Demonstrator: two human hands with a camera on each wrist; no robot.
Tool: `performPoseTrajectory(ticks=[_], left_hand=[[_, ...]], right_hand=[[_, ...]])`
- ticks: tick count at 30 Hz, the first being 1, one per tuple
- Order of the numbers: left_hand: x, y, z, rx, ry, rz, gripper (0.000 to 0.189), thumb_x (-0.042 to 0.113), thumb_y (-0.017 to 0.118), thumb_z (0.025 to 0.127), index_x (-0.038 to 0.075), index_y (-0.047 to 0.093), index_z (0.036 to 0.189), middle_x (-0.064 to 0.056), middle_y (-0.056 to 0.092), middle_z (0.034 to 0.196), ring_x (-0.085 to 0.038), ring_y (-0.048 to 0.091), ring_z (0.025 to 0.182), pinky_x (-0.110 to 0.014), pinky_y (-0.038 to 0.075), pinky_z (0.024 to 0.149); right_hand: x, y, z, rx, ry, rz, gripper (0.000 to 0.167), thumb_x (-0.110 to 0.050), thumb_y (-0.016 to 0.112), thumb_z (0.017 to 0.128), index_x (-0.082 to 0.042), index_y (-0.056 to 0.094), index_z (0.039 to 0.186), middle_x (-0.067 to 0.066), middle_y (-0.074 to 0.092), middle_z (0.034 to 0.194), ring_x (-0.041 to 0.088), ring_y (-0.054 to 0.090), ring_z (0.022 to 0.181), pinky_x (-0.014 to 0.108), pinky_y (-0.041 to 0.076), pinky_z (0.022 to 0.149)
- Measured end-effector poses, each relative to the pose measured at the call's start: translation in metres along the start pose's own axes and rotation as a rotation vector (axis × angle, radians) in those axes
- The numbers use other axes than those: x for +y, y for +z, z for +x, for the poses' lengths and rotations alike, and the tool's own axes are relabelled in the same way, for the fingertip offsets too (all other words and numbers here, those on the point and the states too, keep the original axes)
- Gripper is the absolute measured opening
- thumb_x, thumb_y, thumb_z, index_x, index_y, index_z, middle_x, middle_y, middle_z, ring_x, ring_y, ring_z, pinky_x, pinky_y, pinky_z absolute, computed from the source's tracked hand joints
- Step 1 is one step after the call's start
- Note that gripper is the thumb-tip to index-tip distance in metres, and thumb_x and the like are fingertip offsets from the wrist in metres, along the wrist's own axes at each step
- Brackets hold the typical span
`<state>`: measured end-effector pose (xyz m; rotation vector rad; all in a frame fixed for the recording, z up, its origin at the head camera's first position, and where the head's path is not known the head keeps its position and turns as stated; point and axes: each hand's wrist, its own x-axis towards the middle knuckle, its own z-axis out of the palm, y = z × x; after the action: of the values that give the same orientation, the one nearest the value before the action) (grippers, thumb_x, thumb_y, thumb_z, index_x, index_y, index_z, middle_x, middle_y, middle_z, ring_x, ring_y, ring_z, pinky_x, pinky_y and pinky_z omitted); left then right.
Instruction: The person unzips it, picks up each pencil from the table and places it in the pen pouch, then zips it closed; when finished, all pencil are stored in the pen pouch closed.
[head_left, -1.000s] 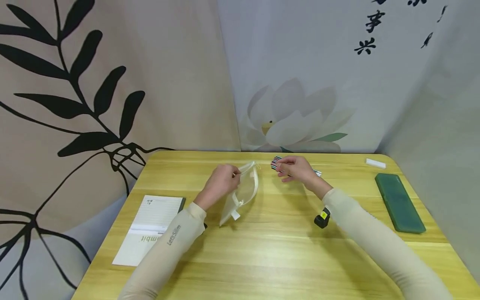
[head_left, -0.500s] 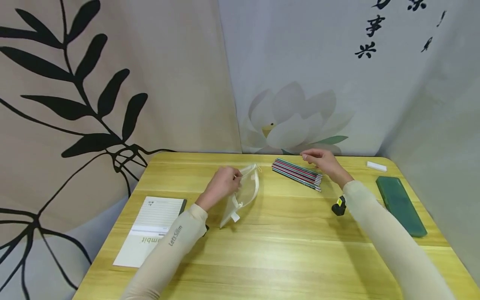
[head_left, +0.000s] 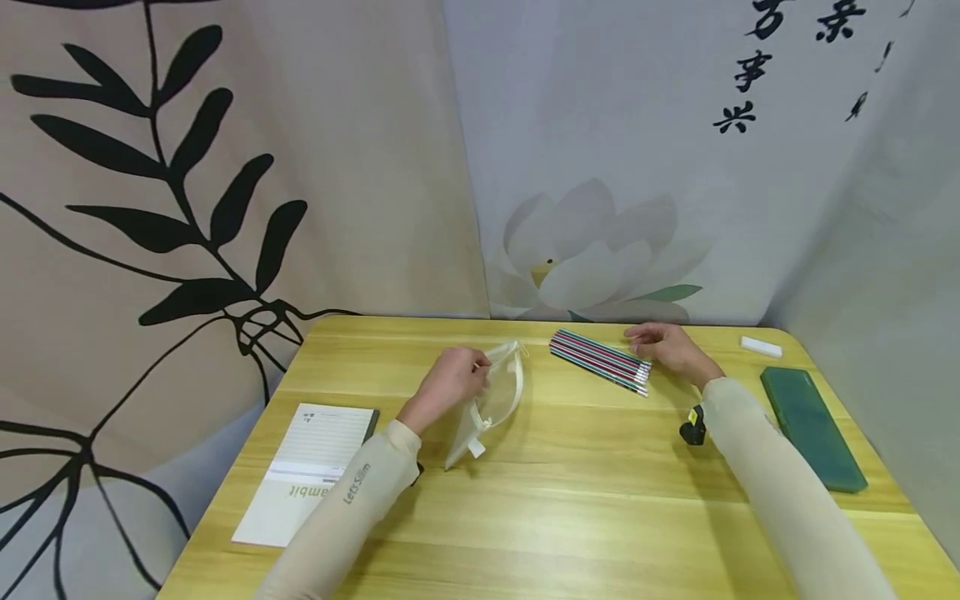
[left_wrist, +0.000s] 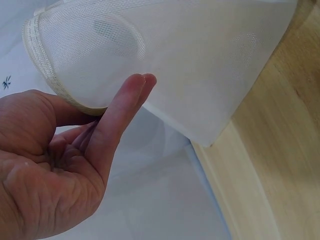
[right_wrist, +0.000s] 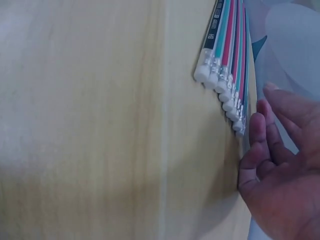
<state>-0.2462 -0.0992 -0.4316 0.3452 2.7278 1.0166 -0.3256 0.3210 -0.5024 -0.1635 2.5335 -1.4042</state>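
Note:
My left hand [head_left: 450, 383] pinches the rim of a whitish mesh zip pouch [head_left: 501, 392] between thumb and fingers, holding it tilted over the table. In the left wrist view the pouch [left_wrist: 200, 65] spreads out beyond the fingertips, its edging between thumb and index finger. A row of striped pencils [head_left: 600, 361] in red, green and black lies on the table to the right of the pouch. Their white eraser ends [right_wrist: 202, 74] point towards my right hand [head_left: 672, 350]. That hand hovers beside these ends, fingers loosely bent, with nothing in it.
On the left lies a notepad [head_left: 315, 450], partly covered by my left sleeve. A green case [head_left: 813, 429] is at the table's right side. Behind it sits a small white block [head_left: 761, 346]. Printed curtains [head_left: 375, 167] stand behind the wooden table [head_left: 570, 517].
My right hand has moved right, from over the pencils to beside their eraser ends, so the whole row shows. My left hand keeps its pinch on the pouch. The head view has tilted slightly.

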Motion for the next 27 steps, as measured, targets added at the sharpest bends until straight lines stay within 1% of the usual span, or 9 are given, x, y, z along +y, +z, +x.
performPoseTrajectory(ticks=[3, 5, 11, 18, 23, 25, 27], left_hand=[[0.001, 0.000, 0.001, -0.002, -0.002, 0.007, 0.025, 0.009, 0.057, 0.108, 0.000, 0.075, 0.121, -0.012, 0.080, 0.099, -0.014, 0.076, 0.073, -0.021, 0.058, 0.055], [0.001, 0.000, 0.002, -0.001, -0.001, 0.010, 0.025, 0.010, 0.057, 0.108, 0.000, 0.075, 0.122, -0.012, 0.080, 0.101, -0.015, 0.077, 0.074, -0.022, 0.059, 0.056], [-0.001, 0.000, 0.002, 0.007, 0.006, 0.037, 0.025, 0.008, 0.058, 0.107, 0.000, 0.076, 0.121, -0.010, 0.080, 0.099, -0.013, 0.076, 0.073, -0.020, 0.057, 0.054], [-0.002, 0.002, 0.003, -0.004, 0.008, 0.033, 0.025, 0.007, 0.057, 0.107, -0.001, 0.076, 0.121, -0.012, 0.081, 0.099, -0.014, 0.076, 0.073, -0.020, 0.058, 0.055], [-0.001, 0.002, 0.005, -0.004, 0.003, 0.040, 0.025, 0.007, 0.058, 0.106, 0.000, 0.076, 0.122, -0.010, 0.081, 0.100, -0.013, 0.076, 0.073, -0.021, 0.058, 0.056], [-0.002, 0.002, 0.005, -0.004, 0.010, 0.046, 0.024, 0.006, 0.058, 0.106, 0.000, 0.076, 0.121, -0.011, 0.081, 0.101, -0.012, 0.076, 0.074, -0.020, 0.057, 0.056], [-0.002, 0.002, 0.004, -0.007, 0.010, 0.046, 0.025, 0.004, 0.058, 0.104, -0.001, 0.076, 0.120, -0.012, 0.081, 0.103, -0.012, 0.076, 0.075, -0.019, 0.055, 0.054]], right_hand=[[-0.004, 0.000, -0.002, -0.025, -0.016, -0.052, 0.043, -0.011, 0.064, 0.106, 0.004, 0.058, 0.146, 0.029, 0.062, 0.142, 0.037, 0.062, 0.126, 0.020, 0.058, 0.087], [-0.005, 0.000, -0.003, -0.028, -0.026, -0.092, 0.041, -0.012, 0.065, 0.105, 0.002, 0.061, 0.143, 0.028, 0.064, 0.140, 0.038, 0.062, 0.125, 0.020, 0.057, 0.086], [-0.002, 0.000, -0.001, 0.006, -0.022, -0.135, 0.035, -0.016, 0.069, 0.104, -0.002, 0.069, 0.136, 0.023, 0.069, 0.135, 0.027, 0.064, 0.115, 0.018, 0.053, 0.083], [0.005, -0.001, 0.000, 0.030, 0.000, -0.156, 0.033, -0.021, 0.072, 0.103, -0.007, 0.073, 0.133, 0.019, 0.071, 0.133, 0.026, 0.064, 0.115, 0.019, 0.052, 0.085], [0.007, -0.005, 0.001, 0.036, -0.010, -0.160, 0.033, -0.021, 0.072, 0.102, -0.006, 0.074, 0.131, 0.019, 0.072, 0.133, 0.016, 0.065, 0.108, 0.016, 0.052, 0.084], [0.007, -0.005, 0.002, 0.033, -0.021, -0.156, 0.033, -0.021, 0.072, 0.102, -0.005, 0.074, 0.131, 0.020, 0.072, 0.134, 0.015, 0.065, 0.107, 0.015, 0.052, 0.083], [0.008, -0.003, 0.003, 0.029, -0.023, -0.155, 0.033, -0.022, 0.073, 0.102, -0.006, 0.074, 0.131, 0.019, 0.072, 0.135, 0.018, 0.066, 0.110, 0.017, 0.052, 0.085]])
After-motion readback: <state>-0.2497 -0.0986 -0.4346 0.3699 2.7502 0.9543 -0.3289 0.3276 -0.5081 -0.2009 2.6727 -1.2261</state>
